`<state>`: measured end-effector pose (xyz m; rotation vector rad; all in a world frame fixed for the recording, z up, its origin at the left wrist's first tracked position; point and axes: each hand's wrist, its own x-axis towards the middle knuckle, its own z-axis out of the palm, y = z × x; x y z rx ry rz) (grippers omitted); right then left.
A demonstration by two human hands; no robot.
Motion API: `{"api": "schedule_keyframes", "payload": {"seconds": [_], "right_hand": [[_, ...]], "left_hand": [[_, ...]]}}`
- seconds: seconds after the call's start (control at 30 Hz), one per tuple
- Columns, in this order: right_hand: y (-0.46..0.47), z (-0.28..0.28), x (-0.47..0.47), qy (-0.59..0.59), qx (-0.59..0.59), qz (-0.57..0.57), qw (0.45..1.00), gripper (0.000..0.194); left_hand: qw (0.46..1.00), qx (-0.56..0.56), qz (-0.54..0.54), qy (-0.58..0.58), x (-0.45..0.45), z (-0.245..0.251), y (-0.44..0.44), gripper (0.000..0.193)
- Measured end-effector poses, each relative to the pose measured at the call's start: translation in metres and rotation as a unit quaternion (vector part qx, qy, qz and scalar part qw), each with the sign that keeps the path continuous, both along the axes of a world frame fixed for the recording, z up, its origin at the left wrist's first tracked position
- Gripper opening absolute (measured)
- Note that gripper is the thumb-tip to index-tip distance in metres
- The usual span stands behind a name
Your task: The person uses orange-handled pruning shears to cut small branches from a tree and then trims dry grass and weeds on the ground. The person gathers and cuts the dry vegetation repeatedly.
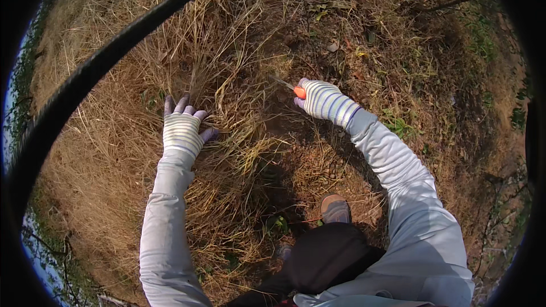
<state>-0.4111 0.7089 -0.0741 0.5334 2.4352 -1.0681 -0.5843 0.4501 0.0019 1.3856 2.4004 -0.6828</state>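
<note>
My left hand (184, 125), in a striped knit glove with purple fingertips, lies with fingers spread on the tall dry grass (128, 136) at left. My right hand (322, 98), in a matching glove, is closed around the orange handle (300, 92) of a hand tool. Its narrow metal blade (281, 82) points left and up towards the grass stems; the blade's far end is hard to make out among the straw. Cut or flattened straw (251, 157) lies between my hands and below them.
A dark curved strap or bar (102, 62) crosses the upper left close to the camera. My shoe (335, 209) rests on reddish soil strewn with straw. Low green leaves (399, 125) grow right of my right wrist, and a thin bare branch (458, 2) lies at the upper right.
</note>
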Motion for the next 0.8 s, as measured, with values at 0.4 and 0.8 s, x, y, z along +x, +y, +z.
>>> {"api": "schedule_keyframes", "payload": {"seconds": [0.4, 0.8], "right_hand": [[-0.080, -0.029, -0.037, -0.036, -0.102, 0.095, 0.990, 0.036], [-0.030, -0.029, 0.052, -0.030, -0.339, -0.231, 0.911, 0.026]], "left_hand": [[0.990, 0.032, 0.103, 0.094, -0.023, 0.018, -0.171, 0.028], [0.986, 0.103, 0.130, -0.019, 0.059, 0.132, -0.077, 0.075]]}}
